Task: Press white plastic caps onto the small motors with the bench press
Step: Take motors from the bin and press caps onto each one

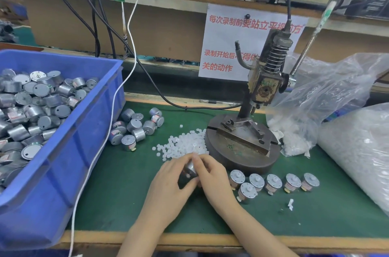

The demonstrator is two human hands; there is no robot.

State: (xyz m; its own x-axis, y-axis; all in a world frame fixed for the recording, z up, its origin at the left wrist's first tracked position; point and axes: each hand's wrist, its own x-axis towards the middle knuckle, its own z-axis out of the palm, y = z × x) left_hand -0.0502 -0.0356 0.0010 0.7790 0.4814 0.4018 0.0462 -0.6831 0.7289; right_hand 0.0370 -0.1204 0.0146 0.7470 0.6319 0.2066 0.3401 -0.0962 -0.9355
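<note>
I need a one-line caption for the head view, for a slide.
Left hand and right hand hold a small motor beside the bench press.

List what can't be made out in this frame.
Head view only.
Hidden: small silver metal motor, mostly covered by the left hand and right hand gripping it; cap on its shaft or not, cannot tell.
Cut off: blue plastic bin, by the left edge.
Hidden: white paper notice, red text partly behind the grey metal bench press.
</note>
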